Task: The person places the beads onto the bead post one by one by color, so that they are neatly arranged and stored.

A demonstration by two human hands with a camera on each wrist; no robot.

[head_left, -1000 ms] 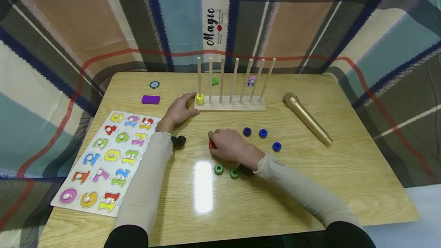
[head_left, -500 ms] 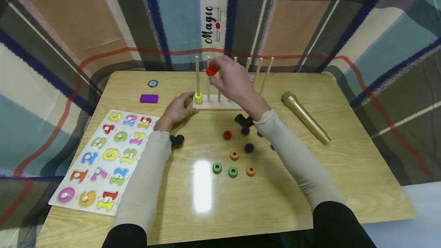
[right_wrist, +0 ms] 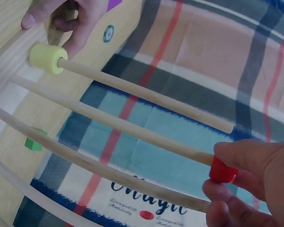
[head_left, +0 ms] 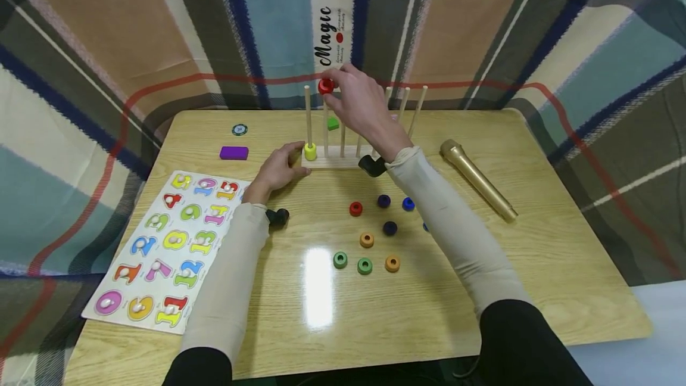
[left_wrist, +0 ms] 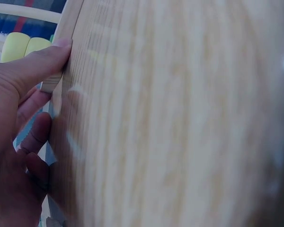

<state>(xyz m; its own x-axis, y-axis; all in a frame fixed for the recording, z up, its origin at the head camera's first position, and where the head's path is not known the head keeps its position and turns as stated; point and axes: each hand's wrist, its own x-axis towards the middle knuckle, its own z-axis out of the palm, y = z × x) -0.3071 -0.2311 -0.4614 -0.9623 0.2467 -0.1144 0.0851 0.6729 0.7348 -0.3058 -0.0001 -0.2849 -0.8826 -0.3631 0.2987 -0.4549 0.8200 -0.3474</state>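
A wooden peg stand (head_left: 333, 162) with a row of upright pegs stands at the back of the table. My left hand (head_left: 278, 171) grips the left end of its base, thumb along the front edge and fingers round the far side. Yellow beads (left_wrist: 16, 46) sit at the bottom of the leftmost peg. My right hand (head_left: 360, 103) pinches a red bead (right_wrist: 222, 171) between thumb and fingers at the tip of the second peg. In the right wrist view the peg's end meets the bead. Behind the right hand, parts of the other pegs are hidden.
Loose beads lie in front of the stand: a red one (head_left: 356, 208), several blue ones (head_left: 389, 228), orange (head_left: 392, 263) and green (head_left: 364, 265). A number puzzle board (head_left: 166, 249) lies left, a gold microphone-shaped tube (head_left: 479, 180) right. A purple block (head_left: 233, 152) and round chip (head_left: 239, 129) are behind.
My right hand has picked up a red bead from the table and carried it up and away to the second peg's tip. The left hand has stayed at the base.
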